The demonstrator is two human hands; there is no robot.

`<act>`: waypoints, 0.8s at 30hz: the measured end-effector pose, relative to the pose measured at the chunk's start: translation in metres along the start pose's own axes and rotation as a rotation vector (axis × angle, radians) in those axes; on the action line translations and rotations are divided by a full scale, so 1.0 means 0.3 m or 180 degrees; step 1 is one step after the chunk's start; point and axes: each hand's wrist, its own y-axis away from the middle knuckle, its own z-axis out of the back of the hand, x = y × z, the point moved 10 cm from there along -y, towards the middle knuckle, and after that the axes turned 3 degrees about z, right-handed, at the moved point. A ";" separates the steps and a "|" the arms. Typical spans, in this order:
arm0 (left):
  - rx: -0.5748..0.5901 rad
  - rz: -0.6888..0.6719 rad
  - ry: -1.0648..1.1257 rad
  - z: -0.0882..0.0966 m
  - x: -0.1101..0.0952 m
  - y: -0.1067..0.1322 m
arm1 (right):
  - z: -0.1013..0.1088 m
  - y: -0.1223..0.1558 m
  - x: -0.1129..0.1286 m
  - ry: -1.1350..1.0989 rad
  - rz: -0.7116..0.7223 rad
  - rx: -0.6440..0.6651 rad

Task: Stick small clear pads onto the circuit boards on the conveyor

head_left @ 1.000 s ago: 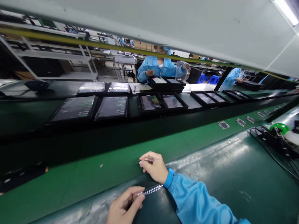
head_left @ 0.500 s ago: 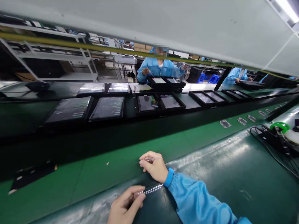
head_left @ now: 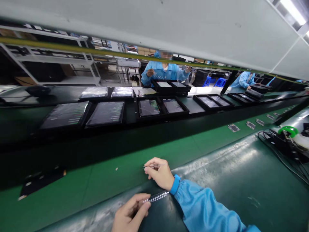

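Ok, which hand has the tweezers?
The right hand, next to the blue wristband, pinches the tweezers. The left hand holds a dotted strip instead.

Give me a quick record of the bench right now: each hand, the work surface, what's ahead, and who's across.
Left hand: pinches a narrow dark strip with white dots
Right hand: holds slender steel tweezers
Surface: glossy green mat
Ahead: black trays of dark display panels
Across: person in blue smock
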 end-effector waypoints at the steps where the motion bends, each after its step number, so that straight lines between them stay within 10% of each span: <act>1: -0.0003 -0.0003 0.0006 -0.001 -0.001 0.000 | 0.001 0.000 0.002 0.0007 0.0005 0.0002; 24: 0.0043 -0.0112 -0.0046 -0.013 0.013 -0.001 | 0.006 0.005 0.010 0.0005 0.0043 0.0028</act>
